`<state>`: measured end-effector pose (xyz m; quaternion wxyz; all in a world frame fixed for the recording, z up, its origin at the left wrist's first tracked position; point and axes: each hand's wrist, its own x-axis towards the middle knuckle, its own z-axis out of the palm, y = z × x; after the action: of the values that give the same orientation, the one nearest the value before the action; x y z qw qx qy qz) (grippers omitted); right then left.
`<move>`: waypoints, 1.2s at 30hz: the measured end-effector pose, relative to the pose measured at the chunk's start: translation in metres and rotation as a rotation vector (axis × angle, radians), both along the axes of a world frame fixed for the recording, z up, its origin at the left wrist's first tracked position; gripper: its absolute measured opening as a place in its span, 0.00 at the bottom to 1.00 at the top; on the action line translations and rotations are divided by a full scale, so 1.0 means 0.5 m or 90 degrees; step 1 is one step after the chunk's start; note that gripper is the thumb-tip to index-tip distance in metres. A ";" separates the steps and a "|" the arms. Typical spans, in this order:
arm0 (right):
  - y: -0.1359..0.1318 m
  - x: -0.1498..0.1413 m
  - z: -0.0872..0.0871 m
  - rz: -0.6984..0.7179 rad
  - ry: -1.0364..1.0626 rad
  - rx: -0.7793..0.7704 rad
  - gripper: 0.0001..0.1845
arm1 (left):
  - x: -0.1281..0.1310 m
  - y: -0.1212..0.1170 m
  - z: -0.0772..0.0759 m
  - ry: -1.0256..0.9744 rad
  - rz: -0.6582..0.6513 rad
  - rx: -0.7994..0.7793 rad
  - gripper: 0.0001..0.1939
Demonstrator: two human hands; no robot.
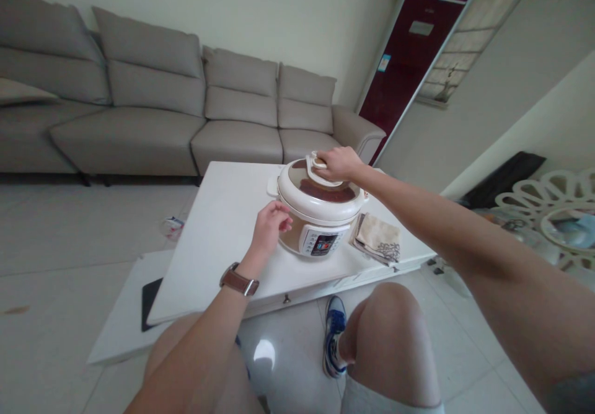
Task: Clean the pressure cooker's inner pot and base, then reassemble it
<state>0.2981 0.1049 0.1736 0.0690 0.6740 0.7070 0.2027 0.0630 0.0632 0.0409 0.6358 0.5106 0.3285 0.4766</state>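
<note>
A white and gold electric pressure cooker (290, 234) stands upright on a white table. Its round lid (288, 189) sits on top, with a dark brown middle and a white handle across it. My right hand (341, 165) is wrapped round that lid handle, which it partly covers. Beside the cooker's left front is my left hand (272, 225), its fingers loosely bent and nothing visible in them. Whether it touches the cooker's side I cannot tell. The control panel (320, 242) faces me. Just right of the cooker lies a folded beige cloth (379, 235).
The white table (209, 234) has a drawer front with a small knob (287, 299) near my knees. Behind it runs a grey sofa (237, 138). A lower white shelf with a dark flat panel (151, 302) juts out left. A decorative white-framed mirror (564, 228) stands right.
</note>
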 end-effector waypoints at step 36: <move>-0.147 0.202 -0.163 -0.146 0.613 0.481 0.25 | -0.036 0.096 -0.045 0.089 0.069 -0.022 0.09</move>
<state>0.3991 0.0314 0.0923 -0.4795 0.7394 0.4612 0.1031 0.0451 0.1114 0.0181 0.5934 0.5128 0.4072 0.4679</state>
